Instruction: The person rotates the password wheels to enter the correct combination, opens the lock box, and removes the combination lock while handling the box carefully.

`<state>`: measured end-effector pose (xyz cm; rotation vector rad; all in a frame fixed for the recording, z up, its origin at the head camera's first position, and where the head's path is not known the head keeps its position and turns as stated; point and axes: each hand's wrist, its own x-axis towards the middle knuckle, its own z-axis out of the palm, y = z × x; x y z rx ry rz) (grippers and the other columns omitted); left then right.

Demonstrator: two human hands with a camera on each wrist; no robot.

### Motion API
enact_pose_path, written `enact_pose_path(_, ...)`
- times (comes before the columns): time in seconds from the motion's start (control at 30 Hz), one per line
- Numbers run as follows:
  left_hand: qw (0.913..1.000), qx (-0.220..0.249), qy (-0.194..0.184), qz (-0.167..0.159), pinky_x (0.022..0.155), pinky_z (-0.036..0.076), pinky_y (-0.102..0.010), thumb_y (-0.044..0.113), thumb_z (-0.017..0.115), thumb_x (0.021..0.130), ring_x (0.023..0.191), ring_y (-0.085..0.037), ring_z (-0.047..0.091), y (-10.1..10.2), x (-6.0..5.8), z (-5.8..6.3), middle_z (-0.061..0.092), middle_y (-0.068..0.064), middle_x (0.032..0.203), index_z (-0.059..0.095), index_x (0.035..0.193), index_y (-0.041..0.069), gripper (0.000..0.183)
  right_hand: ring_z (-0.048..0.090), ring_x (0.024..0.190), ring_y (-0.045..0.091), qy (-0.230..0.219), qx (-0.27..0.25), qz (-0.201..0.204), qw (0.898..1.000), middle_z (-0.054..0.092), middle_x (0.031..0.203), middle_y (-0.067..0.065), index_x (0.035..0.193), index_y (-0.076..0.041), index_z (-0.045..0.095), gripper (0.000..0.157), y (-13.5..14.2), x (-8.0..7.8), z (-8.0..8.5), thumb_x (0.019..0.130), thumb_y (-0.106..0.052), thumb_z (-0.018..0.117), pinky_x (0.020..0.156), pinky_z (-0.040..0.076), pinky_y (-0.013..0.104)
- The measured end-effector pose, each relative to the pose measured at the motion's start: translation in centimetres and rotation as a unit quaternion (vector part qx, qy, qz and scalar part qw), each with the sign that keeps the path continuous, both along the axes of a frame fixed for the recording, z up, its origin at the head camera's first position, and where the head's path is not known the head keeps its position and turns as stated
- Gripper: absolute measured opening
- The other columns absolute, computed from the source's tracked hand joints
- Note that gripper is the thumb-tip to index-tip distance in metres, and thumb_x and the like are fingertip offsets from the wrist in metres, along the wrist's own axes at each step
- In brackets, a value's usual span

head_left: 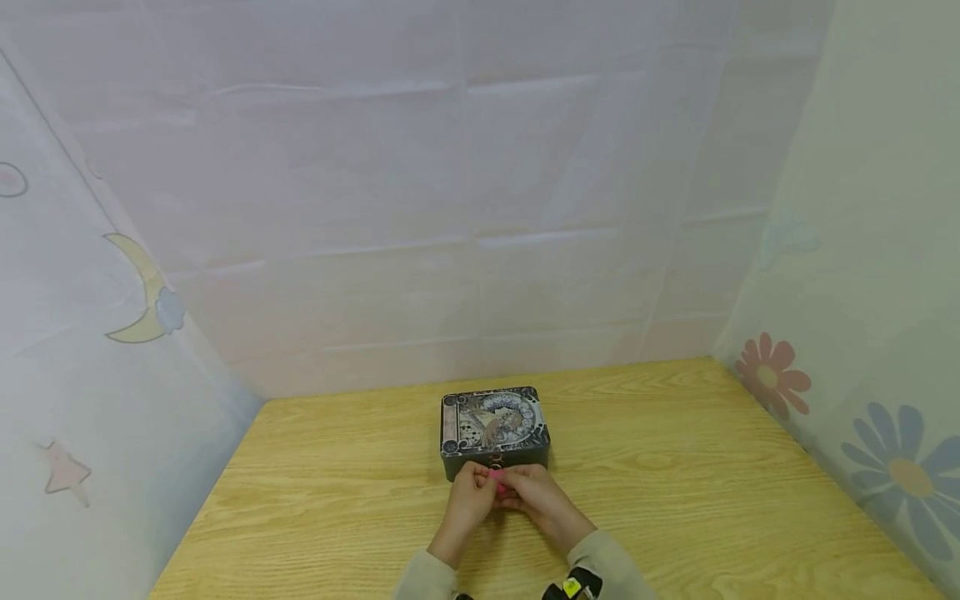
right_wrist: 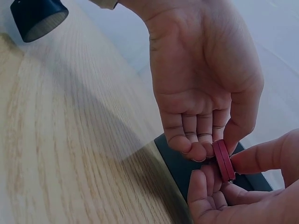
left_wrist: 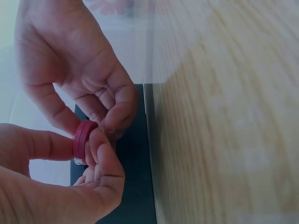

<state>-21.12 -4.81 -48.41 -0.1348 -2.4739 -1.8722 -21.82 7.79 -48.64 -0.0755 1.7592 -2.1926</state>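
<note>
A dark tin box (head_left: 495, 425) with an ornate picture lid lies closed on the table. At the middle of its front side, just below the clasp (head_left: 496, 457), both hands meet on a small pinkish-red padlock (left_wrist: 82, 139). The padlock's body is thick and flat, with a seam along its edge. My left hand (head_left: 470, 500) pinches it between thumb and fingers. From the other side my right hand (right_wrist: 205, 79) grips its upper end with thumb and fingertips. Fingers hide much of the padlock; a bit of silvery metal shows at its lower end in the left wrist view.
The wood-grain table (head_left: 337, 500) spreads around the box. Pale cloth (head_left: 480, 208) hangs behind, and printed sheets with a moon (head_left: 150, 292) and flowers (head_left: 772, 375) stand at the sides. A dark strap with a yellow piece (head_left: 572, 586) sits by the right sleeve.
</note>
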Motion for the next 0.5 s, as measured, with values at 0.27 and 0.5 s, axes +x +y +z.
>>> enact_pose_path(0.27,1.0,0.007,-0.004,-0.001,0.047,0.039,-0.022,0.0,0.051,0.082,0.055,-0.01,0.044,0.09,0.05,-0.25,0.05,-0.004,0.065,0.048,0.086,-0.006,0.008,0.059,0.07,0.014,0.008,0.015,-0.006,1.0,0.063,0.08,0.005,0.104,0.017,0.054,0.03,0.23,0.06,-0.33,0.088,-0.009,0.047,0.072,0.049,0.033)
enact_pose_path(0.5,0.9998,0.01,-0.013,-0.01,0.048,0.039,-0.021,0.003,0.05,0.083,0.055,-0.01,0.046,0.12,0.09,-0.12,0.055,-0.013,0.069,0.048,0.088,-0.006,0.01,0.058,0.077,0.015,0.019,0.021,-0.001,1.0,0.062,0.089,0.006,0.104,0.013,0.057,0.034,0.47,0.15,-0.3,0.089,-0.016,0.048,0.074,0.048,0.032)
